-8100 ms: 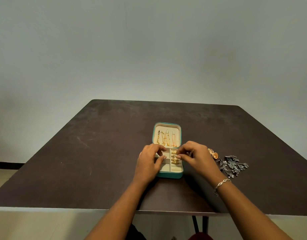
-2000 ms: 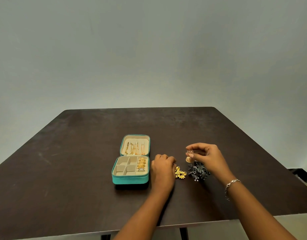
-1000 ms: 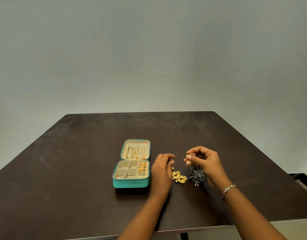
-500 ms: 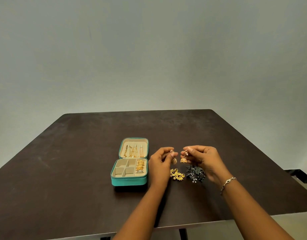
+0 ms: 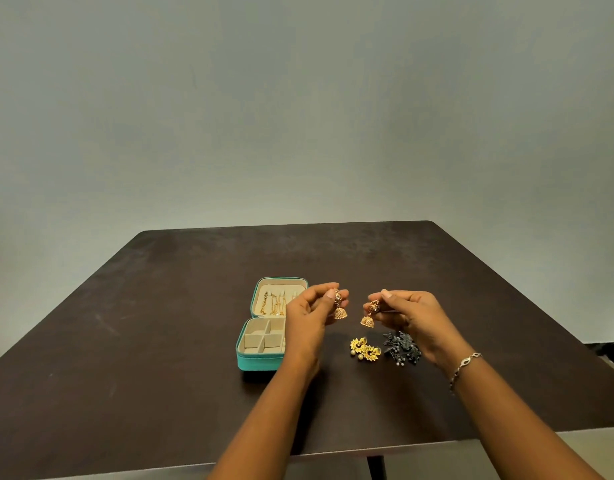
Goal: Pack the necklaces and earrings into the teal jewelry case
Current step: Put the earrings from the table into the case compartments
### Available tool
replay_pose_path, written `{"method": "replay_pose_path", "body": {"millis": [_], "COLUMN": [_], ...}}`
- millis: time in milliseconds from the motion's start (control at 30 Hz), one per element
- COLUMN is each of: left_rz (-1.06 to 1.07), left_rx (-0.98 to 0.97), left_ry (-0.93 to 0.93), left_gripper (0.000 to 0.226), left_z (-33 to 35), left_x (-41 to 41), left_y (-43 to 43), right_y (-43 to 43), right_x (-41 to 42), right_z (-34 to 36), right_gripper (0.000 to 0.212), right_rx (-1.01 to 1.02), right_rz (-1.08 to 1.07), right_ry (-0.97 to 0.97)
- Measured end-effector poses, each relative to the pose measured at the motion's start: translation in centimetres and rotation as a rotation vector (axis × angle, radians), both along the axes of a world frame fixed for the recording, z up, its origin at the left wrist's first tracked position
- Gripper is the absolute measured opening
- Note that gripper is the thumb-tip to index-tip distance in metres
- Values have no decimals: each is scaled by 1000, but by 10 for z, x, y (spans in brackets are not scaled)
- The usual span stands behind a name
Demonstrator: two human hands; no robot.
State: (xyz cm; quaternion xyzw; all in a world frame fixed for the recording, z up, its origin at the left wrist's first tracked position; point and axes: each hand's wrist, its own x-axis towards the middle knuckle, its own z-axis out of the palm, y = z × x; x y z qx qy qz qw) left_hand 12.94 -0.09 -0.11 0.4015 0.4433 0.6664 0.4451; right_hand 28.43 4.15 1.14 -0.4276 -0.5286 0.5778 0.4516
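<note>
The teal jewelry case (image 5: 255,363) lies open on the dark table, gold necklaces (image 5: 272,303) strung in its lid and beige compartments in its base. My left hand (image 5: 310,323) pinches a gold bell-shaped earring (image 5: 340,310) above the table, just right of the case. My right hand (image 5: 412,322) pinches the matching gold bell earring (image 5: 367,318) a little to the right. Both earrings dangle side by side. Below them on the table lie a yellow flower earring pair (image 5: 365,349) and a dark grey jewelry cluster (image 5: 402,348).
The dark brown table (image 5: 160,323) has its front edge close to me and its right edge at the far right. A silver bracelet (image 5: 466,365) is on my right wrist. A plain grey wall stands behind.
Both hands lifted the gold bell earrings off the table and now hold them up a little apart. Much earlier, both hands were working inside the case.
</note>
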Motion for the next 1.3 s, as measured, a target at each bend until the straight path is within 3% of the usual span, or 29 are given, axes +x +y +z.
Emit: {"method": "replay_pose_path", "body": {"millis": [233,500,733,967,1300], "left_rz": [158,393,458,487,444], "left_rx": [93,-21,-54,9,38], "left_ry": [-2,-36,244,447,477], "left_gripper": [18,20,26,17,19], "left_z": [12,-12,-33,-44,-50], "left_x": [-48,-95,-92,-86,-87], "left_y": [-18,-25,-34,-42,-45], "right_y": [-9,-20,-23,-21,-17], "right_x": [-18,-62,-100,-120,-111], "right_z": [1,1,4,2,6], "right_gripper": [16,15,16,15,10], "right_rx": [84,111,99,164,102], "right_rz": [41,67,103,121,194], "right_ry": [-36,0,0,-122,-285]}}
